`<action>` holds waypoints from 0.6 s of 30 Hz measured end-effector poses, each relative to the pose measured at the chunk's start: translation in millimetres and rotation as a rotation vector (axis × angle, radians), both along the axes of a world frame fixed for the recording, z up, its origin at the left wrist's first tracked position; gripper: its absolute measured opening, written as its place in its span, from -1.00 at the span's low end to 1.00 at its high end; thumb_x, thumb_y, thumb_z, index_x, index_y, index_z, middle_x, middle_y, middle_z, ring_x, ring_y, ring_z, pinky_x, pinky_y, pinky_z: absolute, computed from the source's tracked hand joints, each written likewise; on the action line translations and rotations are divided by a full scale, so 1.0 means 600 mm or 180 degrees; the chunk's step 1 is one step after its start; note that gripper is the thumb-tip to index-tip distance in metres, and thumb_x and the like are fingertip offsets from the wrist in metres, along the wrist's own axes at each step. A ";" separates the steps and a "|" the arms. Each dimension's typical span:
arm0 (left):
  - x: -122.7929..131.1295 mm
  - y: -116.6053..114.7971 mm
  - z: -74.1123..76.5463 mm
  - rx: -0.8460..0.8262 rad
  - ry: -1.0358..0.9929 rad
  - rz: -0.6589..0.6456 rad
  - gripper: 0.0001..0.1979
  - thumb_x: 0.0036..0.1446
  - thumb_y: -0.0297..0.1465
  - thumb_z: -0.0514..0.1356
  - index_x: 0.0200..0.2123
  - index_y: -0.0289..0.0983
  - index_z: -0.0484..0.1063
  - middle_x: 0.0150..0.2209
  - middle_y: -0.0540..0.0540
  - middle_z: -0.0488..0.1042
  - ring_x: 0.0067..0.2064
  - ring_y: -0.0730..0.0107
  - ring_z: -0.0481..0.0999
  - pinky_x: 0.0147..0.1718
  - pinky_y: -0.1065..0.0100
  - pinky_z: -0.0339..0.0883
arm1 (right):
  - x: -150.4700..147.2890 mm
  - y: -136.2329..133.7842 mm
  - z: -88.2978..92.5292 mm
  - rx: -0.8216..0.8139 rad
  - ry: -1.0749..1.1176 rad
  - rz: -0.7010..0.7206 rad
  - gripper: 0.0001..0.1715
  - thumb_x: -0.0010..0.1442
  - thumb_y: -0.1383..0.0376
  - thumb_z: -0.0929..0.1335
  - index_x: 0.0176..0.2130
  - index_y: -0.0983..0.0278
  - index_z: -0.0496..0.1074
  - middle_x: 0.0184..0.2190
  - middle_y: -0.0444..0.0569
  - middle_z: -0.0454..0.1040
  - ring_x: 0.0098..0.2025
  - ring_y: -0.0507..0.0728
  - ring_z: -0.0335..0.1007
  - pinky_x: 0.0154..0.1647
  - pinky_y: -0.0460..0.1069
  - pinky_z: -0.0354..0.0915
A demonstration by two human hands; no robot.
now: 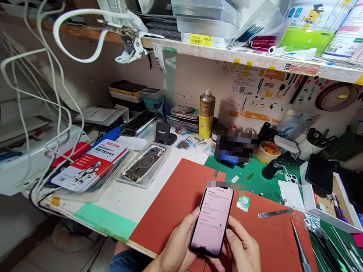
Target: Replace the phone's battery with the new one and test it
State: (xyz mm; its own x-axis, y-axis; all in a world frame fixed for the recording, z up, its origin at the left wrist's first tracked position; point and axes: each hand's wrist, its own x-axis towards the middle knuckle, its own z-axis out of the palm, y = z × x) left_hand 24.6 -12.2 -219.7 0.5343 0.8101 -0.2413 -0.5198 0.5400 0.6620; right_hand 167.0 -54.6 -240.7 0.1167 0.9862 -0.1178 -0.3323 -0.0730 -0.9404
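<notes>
A smartphone [211,221] with a lit screen of text and a green toggle is held upright over the red-brown mat [170,196]. My left hand [178,247] wraps round its left edge and lower back, thumb along the side. On the other side, my right hand [246,258] has curled fingers gripping the right edge; some fingertips are hidden behind the phone. Just past the phone's top right lies a small green-and-white sticker [243,203]. Right of my right hand are a flat metal blade [275,213] and grey-handled tweezers [307,266].
An opened phone [144,163] lies in a clear tray, beside a red-and-white battery box [90,166]. A spray can [206,114] stands at the back. A white box [329,198] and several tools border the mat's right. White cables [51,115] hang at left below a loaded shelf [211,51].
</notes>
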 end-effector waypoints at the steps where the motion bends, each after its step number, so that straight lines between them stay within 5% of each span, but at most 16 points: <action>1: 0.001 0.000 0.001 0.0018 0.0006 -0.0024 -0.45 0.50 -0.16 -0.07 0.30 -0.39 0.38 -0.10 -0.37 0.67 -0.08 -0.07 0.67 -0.22 -0.02 0.64 | 0.000 0.000 0.001 0.0012 -0.0009 -0.0034 -0.42 0.37 -0.02 0.37 0.15 0.31 0.60 -0.57 -0.13 0.33 -0.56 0.04 0.13 -0.63 -0.10 0.18; 8: 0.000 0.001 -0.003 0.0002 -0.0051 0.0070 -0.49 0.49 -0.17 -0.02 0.26 -0.34 0.46 -0.05 -0.32 0.67 -0.03 -0.06 0.65 -0.13 -0.02 0.61 | 0.000 0.005 0.016 -0.0038 -0.0154 -0.0122 -0.44 0.36 -0.05 0.39 0.12 0.27 0.60 -0.36 0.01 0.59 -0.45 0.12 0.42 -0.54 -0.07 0.35; 11: -0.001 -0.001 -0.005 0.0022 -0.0043 0.0093 -0.54 0.47 -0.17 0.06 0.23 -0.29 0.50 0.02 -0.27 0.66 0.05 -0.05 0.62 -0.01 0.01 0.55 | 0.002 0.023 0.042 -0.0044 -0.0466 -0.0502 -0.37 0.31 -0.06 0.45 0.21 0.21 0.50 0.02 0.10 0.63 -0.07 0.23 0.60 -0.13 0.00 0.53; 13: -0.001 -0.004 -0.007 0.0061 -0.0003 0.0103 -0.55 0.46 -0.16 0.09 0.24 -0.26 0.50 0.07 -0.24 0.64 0.11 -0.04 0.59 0.07 0.04 0.49 | 0.001 0.040 0.066 -0.0118 -0.0712 -0.0718 -0.28 0.27 -0.08 0.47 0.27 0.20 0.43 0.07 0.11 0.62 0.07 0.27 0.57 0.00 0.06 0.52; 18: -0.002 -0.008 -0.016 0.0244 0.0011 0.0065 -0.55 0.47 -0.17 0.10 0.30 -0.19 0.47 0.20 -0.19 0.57 0.27 0.00 0.46 0.24 0.09 0.31 | -0.011 0.075 0.104 -0.0448 -0.1430 -0.0895 -0.26 0.13 -0.17 0.52 0.11 0.22 0.51 -0.22 0.05 0.67 -0.28 0.25 0.61 -0.33 0.04 0.49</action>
State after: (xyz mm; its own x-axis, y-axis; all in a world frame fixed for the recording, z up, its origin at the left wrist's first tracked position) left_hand 23.6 -16.9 -229.2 0.5167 0.8371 -0.1798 -0.5279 0.4768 0.7028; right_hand 160.1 -9.8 -178.2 0.4426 0.8881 -0.1242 0.0749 -0.1746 -0.9818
